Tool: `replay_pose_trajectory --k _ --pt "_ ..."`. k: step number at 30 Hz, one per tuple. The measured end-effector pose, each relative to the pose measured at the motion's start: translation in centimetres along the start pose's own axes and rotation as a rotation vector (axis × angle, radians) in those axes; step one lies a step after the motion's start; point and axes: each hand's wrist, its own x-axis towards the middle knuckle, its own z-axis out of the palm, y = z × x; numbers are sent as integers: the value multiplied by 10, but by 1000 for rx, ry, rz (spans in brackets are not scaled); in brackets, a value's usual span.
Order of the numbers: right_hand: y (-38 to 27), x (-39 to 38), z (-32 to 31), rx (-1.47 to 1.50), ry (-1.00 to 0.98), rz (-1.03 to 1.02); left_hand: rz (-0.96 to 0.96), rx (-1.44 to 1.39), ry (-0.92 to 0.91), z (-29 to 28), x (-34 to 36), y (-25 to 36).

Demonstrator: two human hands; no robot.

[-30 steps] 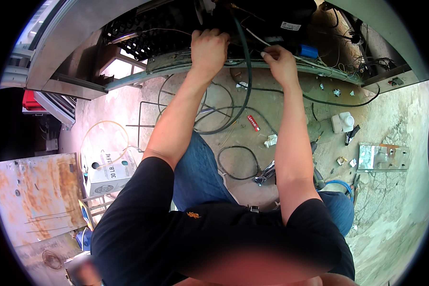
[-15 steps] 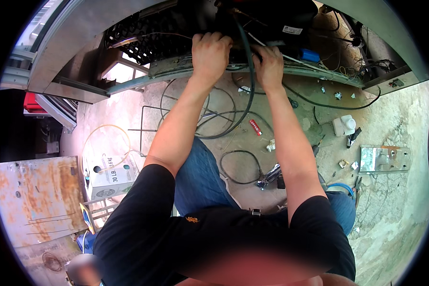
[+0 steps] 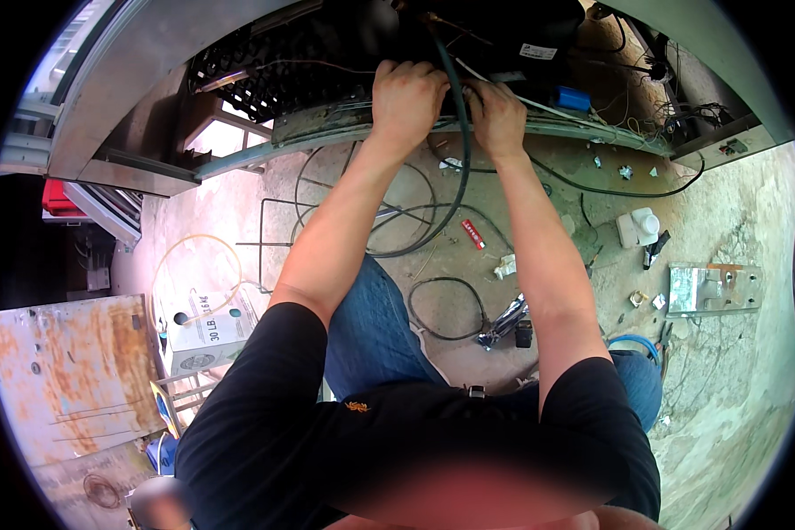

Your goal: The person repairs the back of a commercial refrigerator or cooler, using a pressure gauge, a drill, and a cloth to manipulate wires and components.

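Observation:
My left hand (image 3: 406,102) is curled, knuckles up, inside the open lower bay of a metal cabinet (image 3: 141,53), beside a thick black hose (image 3: 458,97). My right hand (image 3: 499,119) is bent just right of that hose, its fingers near the left hand and next to a thin white tube (image 3: 549,109). Whatever either hand grips is hidden behind the fingers. Inside the bay are a black perforated panel (image 3: 234,71), a copper line (image 3: 305,64), a dark housing with a white label (image 3: 535,51), a blue cylindrical part (image 3: 572,97) and tangled thin wires (image 3: 689,119).
On the concrete floor lie looped cables (image 3: 443,281), a red-labelled item (image 3: 472,232), a white bottle (image 3: 636,228), a metal plate (image 3: 714,289) and scraps (image 3: 625,171). A white box (image 3: 205,331), rusty panel (image 3: 66,375) and red case (image 3: 60,196) sit on the left.
My right hand has moved left and slightly inward, closing up toward the left hand beside the hose. My left hand has shifted a little to the right.

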Motion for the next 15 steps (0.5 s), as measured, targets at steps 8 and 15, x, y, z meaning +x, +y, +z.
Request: replay_pose_trajectory --k 8,15 --pt "-9 20 1 70 -158 270 -53 2 -9 11 3 -1" --pt "-7 35 -4 26 -187 251 -70 6 74 25 6 -5"
